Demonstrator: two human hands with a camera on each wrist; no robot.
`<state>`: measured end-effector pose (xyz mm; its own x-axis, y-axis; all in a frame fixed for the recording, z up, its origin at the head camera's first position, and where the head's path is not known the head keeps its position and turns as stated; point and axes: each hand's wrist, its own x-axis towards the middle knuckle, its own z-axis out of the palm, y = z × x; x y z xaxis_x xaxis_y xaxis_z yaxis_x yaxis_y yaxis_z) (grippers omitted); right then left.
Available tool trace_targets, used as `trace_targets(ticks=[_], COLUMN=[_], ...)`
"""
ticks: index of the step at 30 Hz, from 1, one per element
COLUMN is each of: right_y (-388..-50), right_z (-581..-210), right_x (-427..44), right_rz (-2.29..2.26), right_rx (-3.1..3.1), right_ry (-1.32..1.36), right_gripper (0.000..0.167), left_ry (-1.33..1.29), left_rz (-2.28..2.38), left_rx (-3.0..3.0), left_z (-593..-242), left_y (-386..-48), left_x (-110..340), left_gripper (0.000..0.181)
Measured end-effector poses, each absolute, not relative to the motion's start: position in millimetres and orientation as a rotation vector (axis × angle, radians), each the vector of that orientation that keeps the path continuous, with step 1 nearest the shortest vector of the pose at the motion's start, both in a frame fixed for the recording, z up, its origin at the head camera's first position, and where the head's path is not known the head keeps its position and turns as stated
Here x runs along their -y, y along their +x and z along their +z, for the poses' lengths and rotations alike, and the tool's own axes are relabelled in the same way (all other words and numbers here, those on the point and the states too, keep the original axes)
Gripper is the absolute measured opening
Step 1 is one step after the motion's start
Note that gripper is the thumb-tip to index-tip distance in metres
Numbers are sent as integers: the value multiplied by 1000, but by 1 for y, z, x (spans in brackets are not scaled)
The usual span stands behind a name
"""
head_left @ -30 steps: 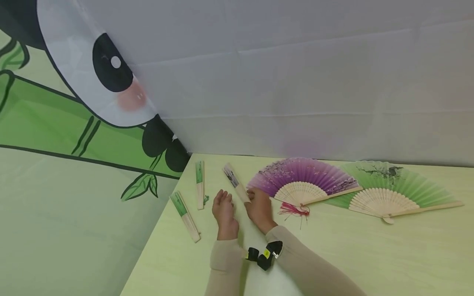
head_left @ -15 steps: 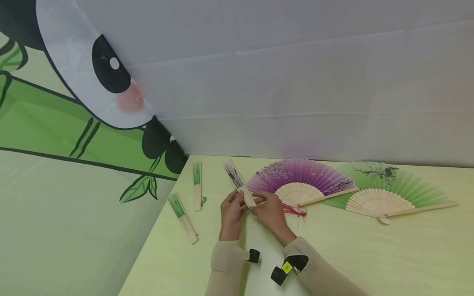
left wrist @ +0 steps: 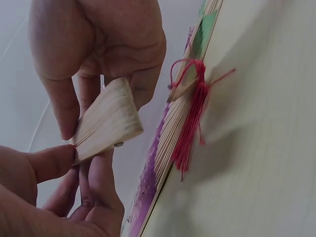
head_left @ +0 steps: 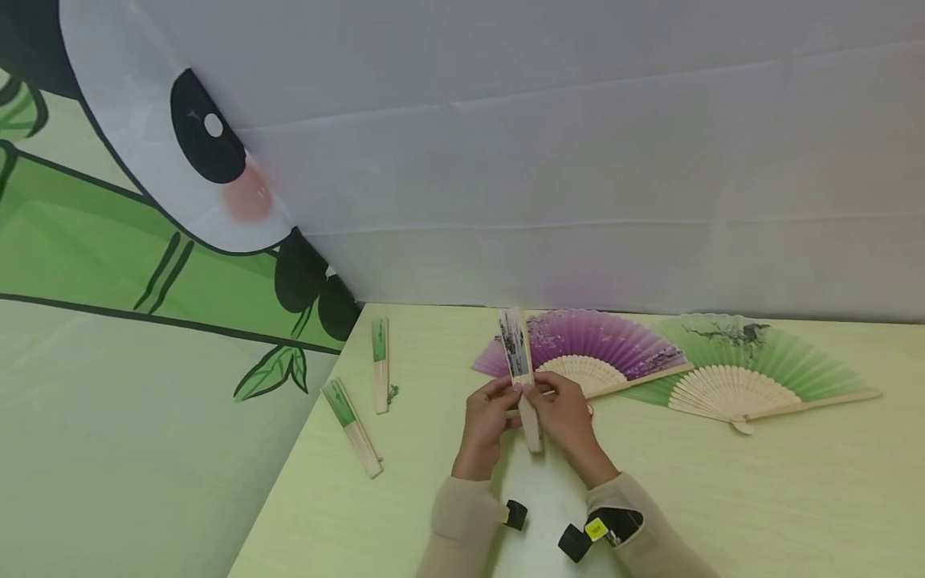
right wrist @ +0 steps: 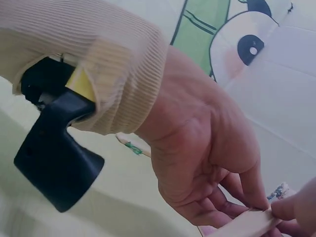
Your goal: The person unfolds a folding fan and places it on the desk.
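Upright between both hands stands a folded hand fan (head_left: 532, 429) with pale wooden sticks and a white, dark-patterned upper part. My left hand (head_left: 482, 425) pinches it from the left, my right hand (head_left: 571, 417) from the right, thumbs on its near face. The left wrist view gives a close look at the fan's wooden base (left wrist: 108, 121) with a small rivet. Behind the hands lies a spread purple fan (head_left: 600, 341), overlapping a spread green fan (head_left: 766, 353) to its right. A red tassel (left wrist: 192, 128) hangs at the purple fan's base.
Two folded green fans lie on the left of the table: one upright-set fan (head_left: 381, 365) near the back, one slanting fan (head_left: 352, 425) closer in. A pale curtain (head_left: 578, 160) rises behind the table, and a panda-print cloth (head_left: 144, 241) hangs at left.
First the right hand alone held the folded fan low at the table. Then the left hand took hold too. Both hands have since moved right, and the fan now points more straight up.
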<state>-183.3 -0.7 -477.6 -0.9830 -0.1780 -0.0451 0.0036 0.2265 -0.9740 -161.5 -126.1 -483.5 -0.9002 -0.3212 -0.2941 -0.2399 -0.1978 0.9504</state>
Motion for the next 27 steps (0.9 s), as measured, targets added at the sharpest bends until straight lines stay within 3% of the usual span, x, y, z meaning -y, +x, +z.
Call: trace_targets(ticks=[5,27], right_y=[-184,-177], right_z=[-474,-476], right_x=[-14,-60], right_rz=[-1958,-2293], right_rx=[-2207,-1768], right_ry=[-36,408], right_gripper=[27,48], left_ry=[668,741], left_rz=[-2307,-2426], left_rx=[1952,1579], left_z=[-483,-485], left_y=[-162,-154], left_x=[113,72], left_gripper=[28,32])
